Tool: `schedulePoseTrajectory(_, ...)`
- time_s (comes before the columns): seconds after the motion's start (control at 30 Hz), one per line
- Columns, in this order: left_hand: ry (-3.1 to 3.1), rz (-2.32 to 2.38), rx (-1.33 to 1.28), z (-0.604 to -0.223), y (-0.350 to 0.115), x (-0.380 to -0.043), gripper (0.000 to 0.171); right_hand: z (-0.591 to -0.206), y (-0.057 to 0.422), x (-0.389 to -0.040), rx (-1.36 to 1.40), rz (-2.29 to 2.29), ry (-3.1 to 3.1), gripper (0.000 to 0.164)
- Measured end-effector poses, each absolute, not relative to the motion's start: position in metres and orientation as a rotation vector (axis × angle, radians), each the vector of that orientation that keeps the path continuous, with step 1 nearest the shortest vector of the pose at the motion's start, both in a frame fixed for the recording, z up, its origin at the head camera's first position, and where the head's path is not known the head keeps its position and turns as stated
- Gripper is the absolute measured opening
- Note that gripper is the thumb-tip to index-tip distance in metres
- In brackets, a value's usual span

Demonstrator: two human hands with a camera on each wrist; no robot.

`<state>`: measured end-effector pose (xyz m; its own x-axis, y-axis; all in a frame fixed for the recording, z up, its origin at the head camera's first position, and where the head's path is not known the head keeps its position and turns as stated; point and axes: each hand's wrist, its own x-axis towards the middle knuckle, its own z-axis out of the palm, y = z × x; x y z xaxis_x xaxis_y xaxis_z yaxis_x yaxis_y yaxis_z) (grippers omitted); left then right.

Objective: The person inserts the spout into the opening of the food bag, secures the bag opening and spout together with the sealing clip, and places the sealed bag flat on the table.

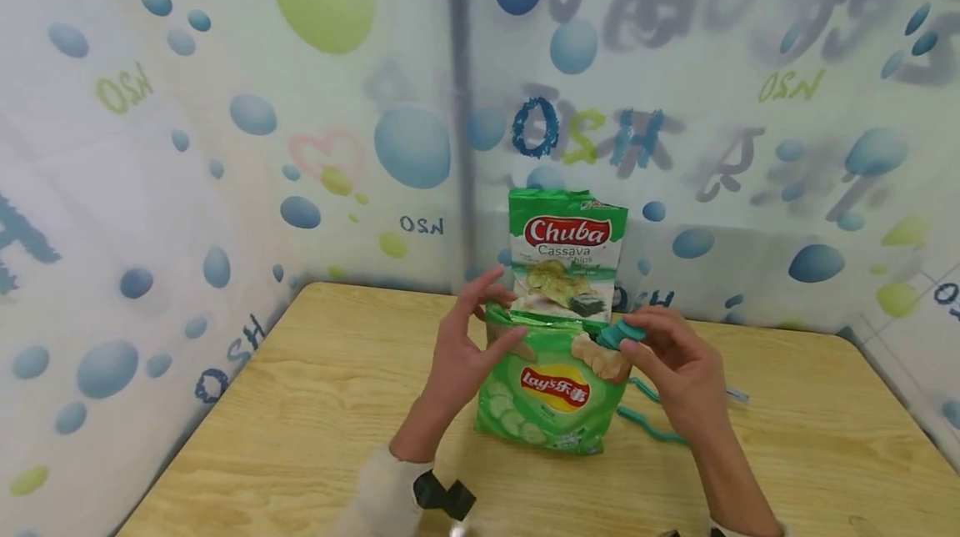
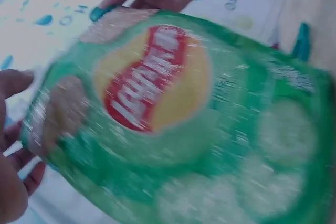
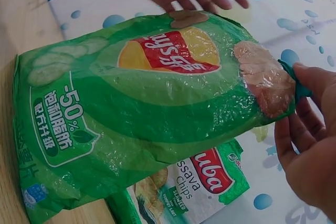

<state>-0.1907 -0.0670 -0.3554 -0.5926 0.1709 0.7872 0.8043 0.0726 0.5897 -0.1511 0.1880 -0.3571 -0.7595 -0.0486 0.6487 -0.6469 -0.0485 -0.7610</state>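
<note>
I have the right hand (image 1: 686, 374), fingers clamped on the clip (image 1: 618, 335), at the Lay's bag (image 1: 551, 416)'s top corner; my left hand (image 1: 461, 353), fingers apart, is by the other.

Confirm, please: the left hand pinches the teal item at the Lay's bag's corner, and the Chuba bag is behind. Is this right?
Not left: in the head view, the right hand pinches the teal item; the Chuba bag is behind the Lay's bag.
</note>
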Motion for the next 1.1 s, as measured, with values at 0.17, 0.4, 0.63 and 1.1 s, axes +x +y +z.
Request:
schedulePoseTrajectory(0.17, -1.912, -1.136, -1.021, -0.337, -0.054, -0.184, 0.072, -0.359, 0.19, -0.155, 0.882, 1.855, -1.728, 0.03)
schedulePoseTrajectory(0.4, -2.007, -0.708, -1.01, -0.332, -0.036, -0.176, 0.045, -0.362, 0.192, -0.157, 0.963, 1.922, -1.686, 0.03)
schedulePoseTrajectory(0.63, -2.007, -0.736, -1.075, -0.339, -0.028, -0.177, 0.037, -0.362, 0.193, -0.158, 1.079, 2.001, -1.616, 0.028)
schedulePoseTrajectory(1.1, -1.957, -0.774, -1.096, -0.34, -0.015, -0.173, 0.024, -0.363, 0.195, -0.156, 1.068, 1.965, -1.647, 0.025)
